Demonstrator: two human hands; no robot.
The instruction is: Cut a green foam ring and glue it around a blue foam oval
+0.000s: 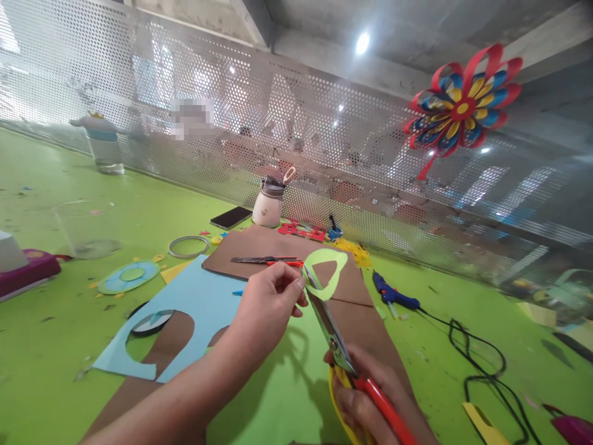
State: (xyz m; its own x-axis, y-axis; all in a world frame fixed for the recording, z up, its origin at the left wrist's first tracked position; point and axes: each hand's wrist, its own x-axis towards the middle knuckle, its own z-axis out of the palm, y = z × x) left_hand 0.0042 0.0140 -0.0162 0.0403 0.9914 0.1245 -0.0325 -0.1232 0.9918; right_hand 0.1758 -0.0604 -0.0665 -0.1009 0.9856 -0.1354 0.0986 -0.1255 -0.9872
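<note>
**Cutting a green paper ring, mid-snip**

Biggest thing in view is the green table (55,346), filling the whole lower half of the frame. It's bordered by a perforated metal screen (259,123) that runs across the upper half, with a red, blue and yellow paper flower (463,108) pinned to it at upper right, up out of the way.

Brown card sheets (273,244) lie in the centre, probably as a work mat. A light blue sheet (204,306) with round holes cut out overlaps them at lower left.

Just right of centre, the left hand (266,309) is pinched shut on the edge of a pale green paper ring (327,272). It holds the ring up off the table, I'd guess so the blades get clean access. The right hand (370,395), at the bottom edge, is closed round the red and yellow handles of the scissors (331,330), whose blades angle up and meet the ring right beside the left fingertips. So the hands are apart, joined only through paper and blades.

Smaller stuff is pushed back:
- a blue glue gun (393,296) at right, its black cord (486,364) trailing to lower right
- a cream bottle (269,204) and a phone (230,217) by the screen
- a second pair of scissors (266,260) on the brown card
</note>
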